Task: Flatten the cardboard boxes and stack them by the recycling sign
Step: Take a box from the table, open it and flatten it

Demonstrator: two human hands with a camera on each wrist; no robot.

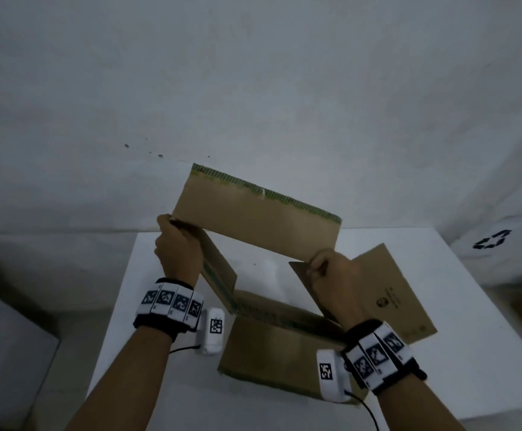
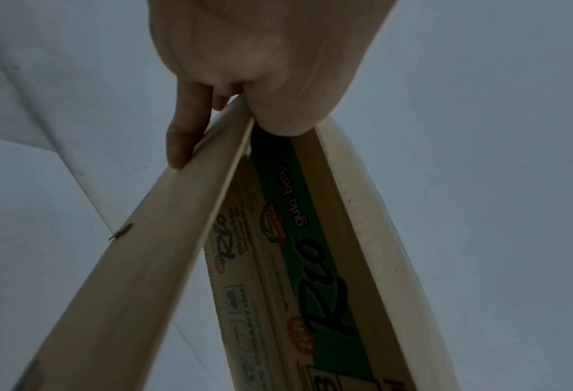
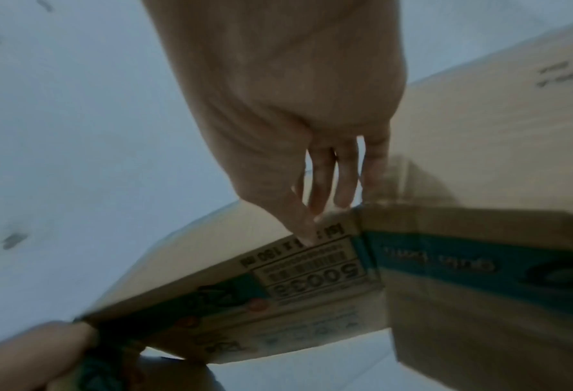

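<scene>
An opened brown cardboard box [image 1: 256, 219] with green printing is held up above the white table [image 1: 147, 306], its ends open so the table shows through. My left hand [image 1: 177, 244] grips its upper left corner, thumb inside and fingers outside [image 2: 177, 142]. My right hand [image 1: 331, 269] pinches the right corner, thumb on the printed side near a barcode [image 3: 306, 235]. A flattened cardboard sheet [image 1: 393, 290] lies on the table to the right, behind my right hand. The recycling sign [image 1: 491, 239] is on a white block at the far right.
A white wall rises behind the table. A lower grey surface [image 1: 1, 346] lies to the left of the table. The table's right edge runs close to the block with the sign.
</scene>
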